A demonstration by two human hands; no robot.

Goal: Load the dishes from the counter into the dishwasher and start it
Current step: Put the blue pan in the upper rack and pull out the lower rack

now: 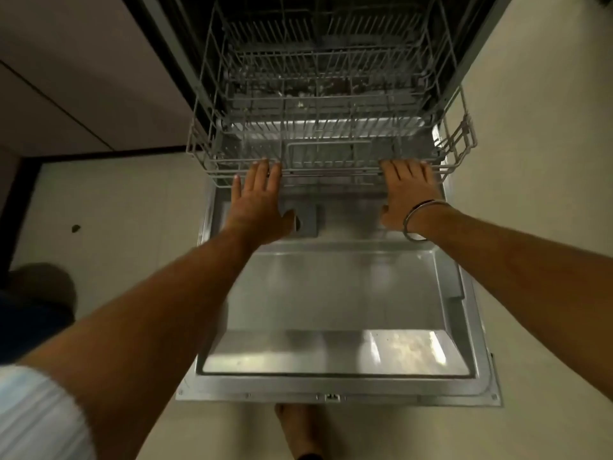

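Observation:
The dishwasher stands open, its steel door [331,293] folded down flat toward me. A grey wire rack [331,134] sticks partly out over the door and looks empty. My left hand [257,200] lies with straight fingers against the rack's front rail on the left. My right hand [409,190], a metal bangle on its wrist, presses flat with straight fingers on the same rail at the right. No dishes are in view.
A detergent compartment [306,220] sits in the door between my hands. Cabinet fronts [83,78] rise at the left. Pale floor tiles [116,227] surround the door. My bare foot [298,429] is just below the door's front edge.

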